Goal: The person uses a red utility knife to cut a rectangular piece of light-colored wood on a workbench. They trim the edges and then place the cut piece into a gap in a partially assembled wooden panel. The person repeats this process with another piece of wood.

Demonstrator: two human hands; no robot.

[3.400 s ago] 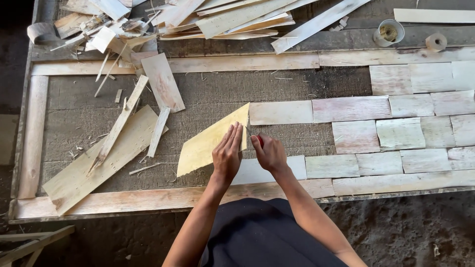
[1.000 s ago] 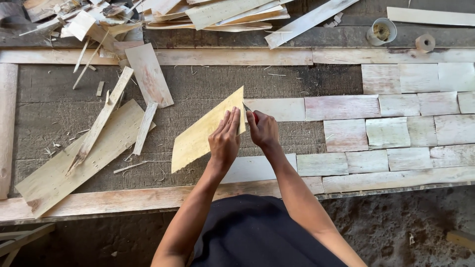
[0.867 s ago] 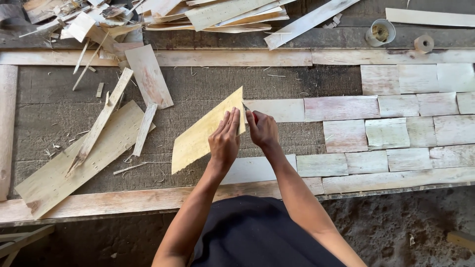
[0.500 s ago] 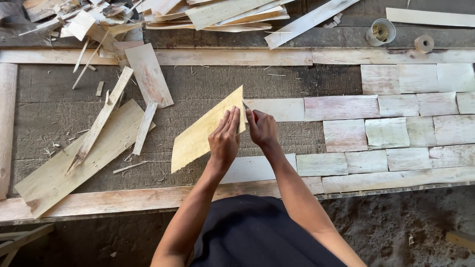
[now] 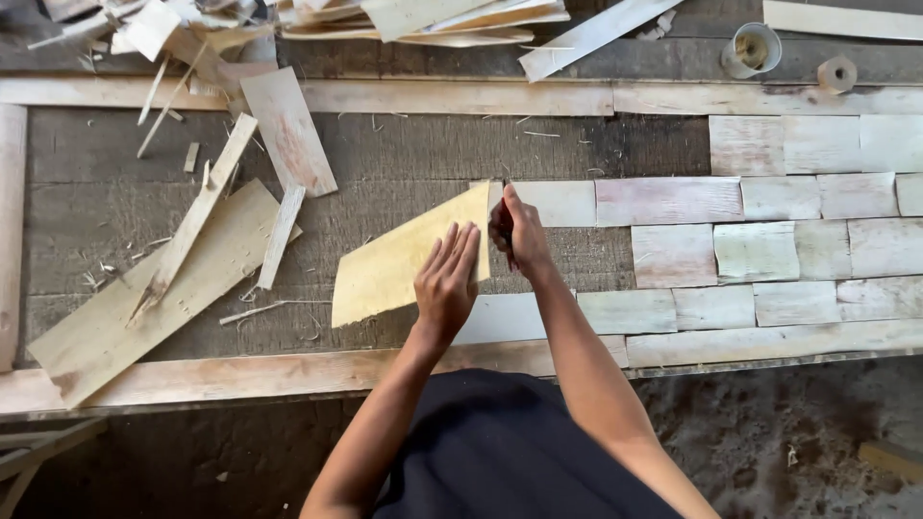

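My left hand (image 5: 447, 279) lies flat, fingers together, pressing down the right end of a yellowish veneer sheet (image 5: 394, 264) that sits slanted on the grey work surface (image 5: 413, 154). My right hand (image 5: 516, 231) is closed around a thin dark tool, probably a blade, held at the sheet's right edge. Most of the tool is hidden in the fist. Pale rectangular veneer pieces (image 5: 663, 202) lie in rows just right of both hands.
Offcuts and strips (image 5: 192, 240) lie scattered on the left, with a heap of scrap wood (image 5: 317, 19) along the back. A small cup (image 5: 752, 48) and a tape roll (image 5: 836, 72) stand at the back right. A wooden frame rail (image 5: 288, 370) borders the near side.
My right hand has slid slightly toward the far end of the sheet's right edge. The left hand and the sheet stay where they were.
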